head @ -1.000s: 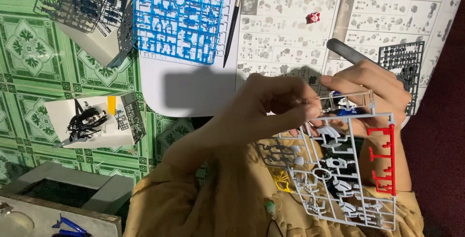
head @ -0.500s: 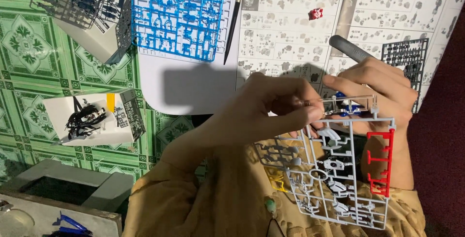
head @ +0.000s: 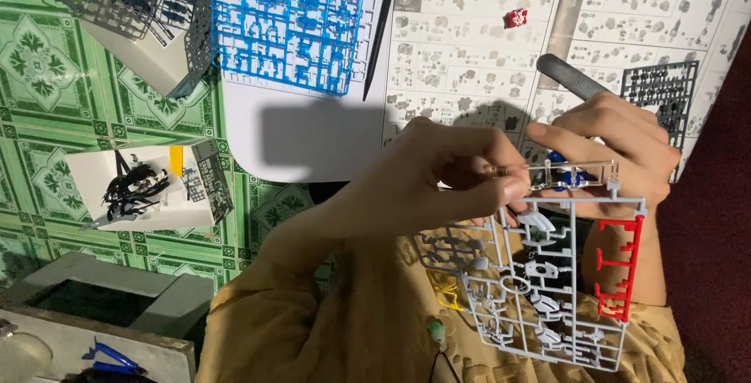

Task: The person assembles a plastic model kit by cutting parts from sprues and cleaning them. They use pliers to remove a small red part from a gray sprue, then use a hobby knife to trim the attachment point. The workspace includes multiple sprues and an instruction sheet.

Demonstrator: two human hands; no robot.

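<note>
Left hand (head: pixel 450 183) pinches the top edge of a grey sprue (head: pixel 540 289) over the lap, right hand (head: pixel 618 156) clamped on nippers (head: pixel 571 78); light, brittle-looking frame, best gripped by its rails.

Green patterned floor tiles (head: pixel 47 62) — dim light

Glossy moulded plastic parts frame (head: pixel 547 273), matt printed paper instruction sheet (head: pixel 469 46), smooth patterned green floor covering (head: pixel 47 78), woven mustard cloth garment (head: pixel 328 328).

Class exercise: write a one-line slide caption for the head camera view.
Left hand steadies a multicoloured model-kit parts frame while the right hand holds a grey-handled tool above an instruction sheet.
</note>
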